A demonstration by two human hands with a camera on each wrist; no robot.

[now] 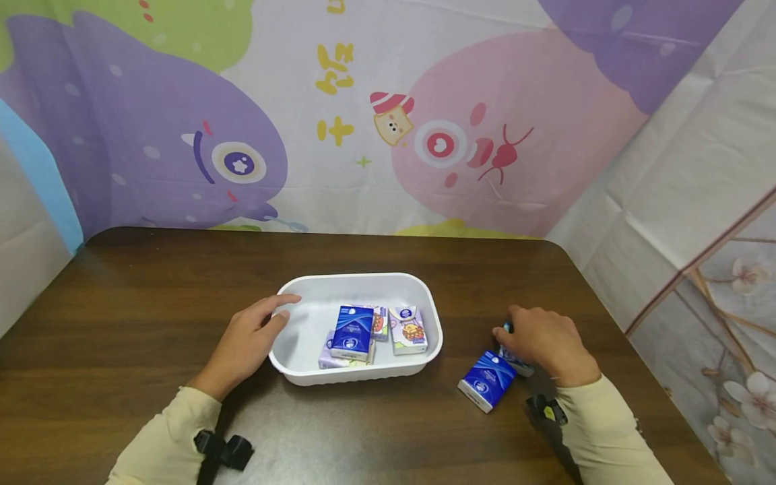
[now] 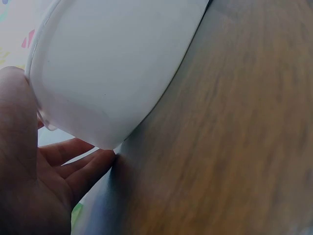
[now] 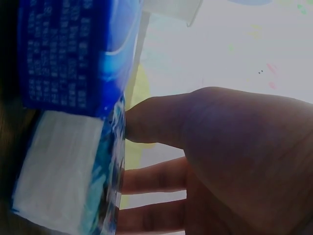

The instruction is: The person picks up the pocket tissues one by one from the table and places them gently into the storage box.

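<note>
A white plastic basin [image 1: 433, 337] stands on the table with several small tissue packs inside. A dark blue tissue pack [image 1: 353, 330] lies over others there, and a pale patterned pack [image 1: 407, 330] sits at the right. My left hand [image 1: 242, 343] rests at the basin's left end, index finger and thumb reaching over the rim and the other fingers [image 2: 88, 171] outside against the wall. Right of the basin, my right hand [image 1: 548, 340] holds a teal-and-blue tissue pack [image 3: 58, 171], thumb and fingers bent over it. Another blue pack [image 1: 488, 380] lies just left of this hand.
The brown wooden table [image 1: 151, 323] has a cartoon-printed cloth [image 1: 339, 195] behind it. A pale cloth with printed flowers [image 1: 721, 323] hangs along the right. Black camera mounts [image 1: 224, 450] sit on the wrists.
</note>
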